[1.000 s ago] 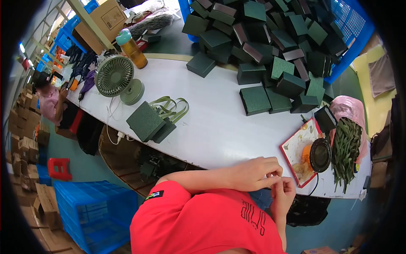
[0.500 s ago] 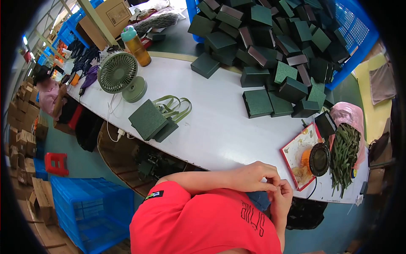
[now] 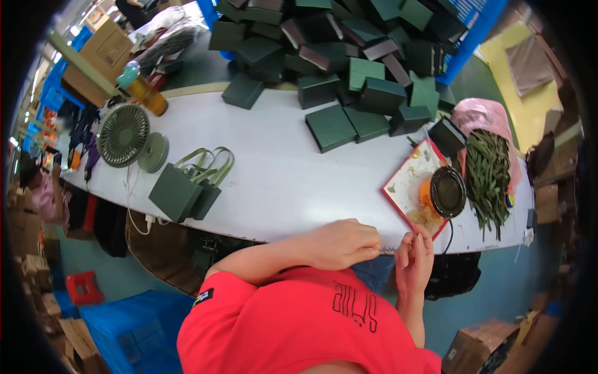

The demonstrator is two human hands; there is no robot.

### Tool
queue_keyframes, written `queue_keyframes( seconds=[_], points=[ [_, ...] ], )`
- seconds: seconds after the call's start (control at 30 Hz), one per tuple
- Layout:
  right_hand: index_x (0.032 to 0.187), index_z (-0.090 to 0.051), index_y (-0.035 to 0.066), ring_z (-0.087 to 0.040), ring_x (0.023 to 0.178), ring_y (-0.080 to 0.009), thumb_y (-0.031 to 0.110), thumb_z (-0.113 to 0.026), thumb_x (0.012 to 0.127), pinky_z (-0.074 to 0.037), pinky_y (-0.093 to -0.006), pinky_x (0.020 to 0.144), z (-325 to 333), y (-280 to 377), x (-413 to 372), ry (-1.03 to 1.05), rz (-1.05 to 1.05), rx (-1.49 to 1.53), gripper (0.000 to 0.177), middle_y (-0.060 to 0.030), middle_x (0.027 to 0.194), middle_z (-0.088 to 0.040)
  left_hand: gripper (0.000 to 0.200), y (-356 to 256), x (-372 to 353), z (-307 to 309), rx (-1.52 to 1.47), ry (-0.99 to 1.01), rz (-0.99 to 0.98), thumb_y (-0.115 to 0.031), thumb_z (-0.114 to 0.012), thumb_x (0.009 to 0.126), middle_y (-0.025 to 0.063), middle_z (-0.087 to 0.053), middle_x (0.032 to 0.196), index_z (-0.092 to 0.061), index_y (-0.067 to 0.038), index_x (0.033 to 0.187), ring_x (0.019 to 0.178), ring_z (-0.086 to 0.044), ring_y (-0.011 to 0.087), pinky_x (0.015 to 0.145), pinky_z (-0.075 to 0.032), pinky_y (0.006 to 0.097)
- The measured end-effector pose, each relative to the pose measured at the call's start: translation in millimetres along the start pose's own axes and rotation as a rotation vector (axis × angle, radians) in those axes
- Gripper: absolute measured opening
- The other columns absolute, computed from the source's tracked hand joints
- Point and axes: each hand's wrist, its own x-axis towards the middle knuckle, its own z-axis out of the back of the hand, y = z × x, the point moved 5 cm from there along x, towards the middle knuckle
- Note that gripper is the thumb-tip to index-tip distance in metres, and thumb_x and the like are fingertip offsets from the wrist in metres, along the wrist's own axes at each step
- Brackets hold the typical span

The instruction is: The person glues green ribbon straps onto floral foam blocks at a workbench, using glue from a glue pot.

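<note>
My left hand (image 3: 350, 244) is curled closed just over the table's front edge, its forearm lying across my chest. Whatever its fingers hold, if anything, is hidden. To its right my right hand (image 3: 413, 257) is raised with thumb and fingertips bent together. I cannot make out anything between them. The two hands are apart. Closest to the right hand is a red-rimmed tray (image 3: 398, 198), stained with glue-like residue. On it stands an orange pot with a round black top (image 3: 448, 192). Beside it, cut green ribbon strips (image 3: 488, 181) spill from a pink plastic bag (image 3: 483, 115).
Dark green boxes (image 3: 330, 128) are heaped at the back against a blue crate (image 3: 473, 37). Two green pieces with ribbon loops (image 3: 180, 192) stand at left, near a fan (image 3: 128, 137) and a bottle (image 3: 146, 93). Another person (image 3: 50, 193) sits far left.
My hands were touching at the fingertips and have drawn apart, the left one leftward. The view has swung, so the table's things appear farther left and the near ones higher.
</note>
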Motion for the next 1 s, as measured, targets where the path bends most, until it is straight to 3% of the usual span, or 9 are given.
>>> queue_keyframes(
  seconds=[0.07, 0.2, 0.27, 0.37, 0.57, 0.7, 0.87, 0.97, 1.0],
  points=[
    [0.12, -0.064, 0.003, -0.041, 0.051, -0.0057, 0.011, -0.055, 0.105, -0.034, -0.0217, 0.049, 20, 5, 0, -0.027, 0.065, -0.047, 0.019, -0.007, 0.084, -0.067, 0.012, 0, 3, 11, 0.285, 0.04, -0.08, -0.018, -0.064, 0.095, 0.0101, -0.059, 0.086, -0.062, -0.007, 0.09, 0.083, -0.059, 0.0324, 0.081, -0.046, 0.0422],
    [0.108, -0.067, 0.0, -0.044, 0.053, -0.0054, 0.004, -0.062, 0.1, -0.033, -0.0201, 0.047, 45, 21, -6, -0.172, 0.142, -0.152, 0.01, -0.0095, 0.085, -0.07, 0.021, 48, 22, 79, 0.524, -0.39, -0.027, -0.009, -0.073, 0.081, 0.0114, -0.064, 0.104, -0.064, -0.007, 0.1, 0.104, -0.06, 0.0338, 0.091, -0.045, 0.0443],
    [0.103, -0.065, -0.001, -0.046, 0.055, -0.0053, 0.002, -0.066, 0.097, -0.032, -0.0193, 0.047, 61, 29, -9, -0.35, 0.147, -0.19, 0.008, -0.0104, 0.086, -0.07, 0.059, 76, 21, 103, 0.711, -0.486, 0.256, -0.01, -0.078, 0.074, 0.0151, -0.057, 0.135, -0.058, -0.009, 0.13, 0.131, -0.048, 0.0381, 0.108, -0.039, 0.0491],
    [0.1, -0.063, 0.0, -0.047, 0.057, -0.0056, 0.005, -0.067, 0.096, -0.033, -0.021, 0.049, 88, 46, -8, -0.425, 0.302, -0.172, 0.007, -0.0065, 0.084, -0.067, 0.104, 106, 18, 124, 0.82, -0.53, 0.516, -0.037, -0.091, 0.064, 0.0295, -0.035, 0.156, -0.04, -0.011, 0.151, 0.145, -0.033, 0.0451, 0.118, -0.03, 0.0517],
    [0.097, -0.062, 0.003, -0.048, 0.055, -0.0047, 0.019, -0.058, 0.105, -0.035, -0.0206, 0.048, 163, 80, 8, -0.537, 0.45, -0.304, 0.018, -0.0062, 0.085, -0.068, 0.091, 159, 2, 137, 0.653, -0.539, 0.511, -0.027, -0.086, 0.073, 0.0163, -0.042, 0.152, -0.042, -0.014, 0.152, 0.137, -0.043, 0.0372, 0.111, -0.039, 0.0466],
    [0.117, -0.064, -0.003, -0.054, 0.062, -0.0051, 0.016, -0.061, 0.102, -0.041, -0.0191, 0.052, 197, 96, 28, -0.719, 0.5, -0.505, 0.025, -0.007, 0.091, -0.072, 0.089, 120, 0, 142, 0.514, -0.759, 0.39, -0.023, -0.085, 0.075, 0.0132, -0.044, 0.149, -0.041, -0.014, 0.152, 0.135, -0.044, 0.0325, 0.109, -0.038, 0.0442],
    [0.11, -0.068, -0.004, -0.054, 0.059, -0.0048, 0.022, -0.07, 0.096, -0.041, -0.0205, 0.05, 232, 117, 64, -0.816, 0.378, -0.673, 0.03, -0.0063, 0.09, -0.072, 0.091, 57, -8, 145, 0.554, -0.895, 0.192, -0.021, -0.084, 0.073, 0.0128, -0.045, 0.15, -0.039, -0.01, 0.152, 0.137, -0.042, 0.032, 0.111, -0.034, 0.0434],
    [0.105, -0.07, -0.004, -0.053, 0.056, -0.0062, 0.029, -0.073, 0.093, -0.042, -0.0233, 0.049, 248, 129, 90, -0.855, 0.354, -0.758, 0.035, -0.0054, 0.084, -0.071, 0.093, 35, -6, 133, 0.697, -0.705, 0.128, -0.019, -0.084, 0.072, 0.0111, -0.041, 0.156, -0.039, -0.01, 0.153, 0.139, -0.042, 0.0314, 0.115, -0.03, 0.0421],
    [0.105, -0.07, -0.003, -0.054, 0.057, -0.0065, 0.03, -0.073, 0.093, -0.042, -0.0234, 0.049, 251, 132, 97, -0.852, 0.327, -0.781, 0.036, -0.0053, 0.083, -0.071, 0.099, 36, -4, 129, 0.792, -0.54, 0.198, -0.017, -0.087, 0.064, 0.0124, -0.04, 0.157, -0.042, -0.011, 0.152, 0.14, -0.041, 0.0331, 0.116, -0.028, 0.0461]
  ],
)
